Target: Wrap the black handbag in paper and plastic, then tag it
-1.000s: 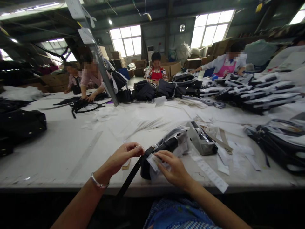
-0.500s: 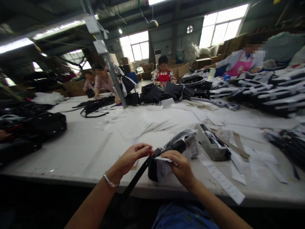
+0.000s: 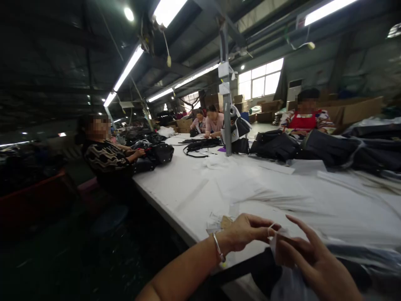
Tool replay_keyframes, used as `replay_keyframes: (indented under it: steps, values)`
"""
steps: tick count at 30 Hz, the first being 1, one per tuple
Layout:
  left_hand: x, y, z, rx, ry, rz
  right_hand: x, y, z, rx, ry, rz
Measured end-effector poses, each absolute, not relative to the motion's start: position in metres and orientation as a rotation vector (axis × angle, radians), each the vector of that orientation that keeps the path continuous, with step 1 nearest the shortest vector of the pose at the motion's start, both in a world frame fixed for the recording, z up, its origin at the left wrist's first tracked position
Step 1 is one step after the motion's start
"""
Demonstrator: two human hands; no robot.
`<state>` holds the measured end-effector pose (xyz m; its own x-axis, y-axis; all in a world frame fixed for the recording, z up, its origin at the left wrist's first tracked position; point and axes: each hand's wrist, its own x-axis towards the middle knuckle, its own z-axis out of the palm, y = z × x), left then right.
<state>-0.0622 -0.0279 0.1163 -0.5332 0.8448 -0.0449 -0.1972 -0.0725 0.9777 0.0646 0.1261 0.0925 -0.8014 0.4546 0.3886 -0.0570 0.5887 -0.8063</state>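
The left hand (image 3: 247,232), with a thin silver bangle (image 3: 218,251) on its wrist, is low in the view over the near edge of the long white worktable (image 3: 194,188). Its thumb and forefinger are pressed together on a small white slip (image 3: 273,229), which seems to be paper or thin tape, though the blur makes that unsure. Its other fingers are curled in.

The right hand (image 3: 310,257) is just beside it to the right. Its fingers are long and loosely spread, and the forefinger stretches toward the left hand. Its fingertips meet the slip's right edge, but I cannot tell whether they grip it.

Below both hands a flat black strap (image 3: 241,267) runs from under the left wrist toward the right hand. Crumpled clear plastic wrapping (image 3: 286,286) lies under the right palm. A few small paper tags (image 3: 219,221) lie on the table just behind the left wrist.

At the table's left side sits a co-worker in a dark patterned top (image 3: 106,159), hands on a black handbag (image 3: 158,152). Farther along, a grey metal post (image 3: 226,108) rises from the table, with a tangle of loose black straps (image 3: 200,145) lying beside it. 2 people in pink tops (image 3: 209,123) work behind that tangle. On the far right side a person in a red apron (image 3: 305,119) sits behind a heap of dark bags (image 3: 275,146).
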Motion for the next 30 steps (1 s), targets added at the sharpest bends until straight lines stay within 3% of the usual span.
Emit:
replay_keyframes:
  steps: [6, 14, 22, 25, 30]
  values:
    - [-0.054, -0.039, 0.134, 0.91, 1.441, 1.619, 0.059, 0.131, 0.099, -0.273, -2.368, 1.227]
    - [-0.044, -0.035, 0.16, 1.293, 1.895, 1.416, 0.064, 0.115, 0.117, -0.19, -2.374, 1.357]
    - [-0.037, -0.04, 0.159, 1.292, 2.141, 1.5, 0.081, 0.098, 0.114, -0.157, -1.507, 2.215]
    - [-0.037, -0.044, 0.152, 1.124, 2.179, 1.592, 0.087, 0.091, 0.105, -0.235, -1.509, 2.106]
    - [-0.035, -0.052, 0.164, 1.036, 2.15, 1.761, 0.089, 0.092, 0.096, -0.276, -1.869, 1.545]
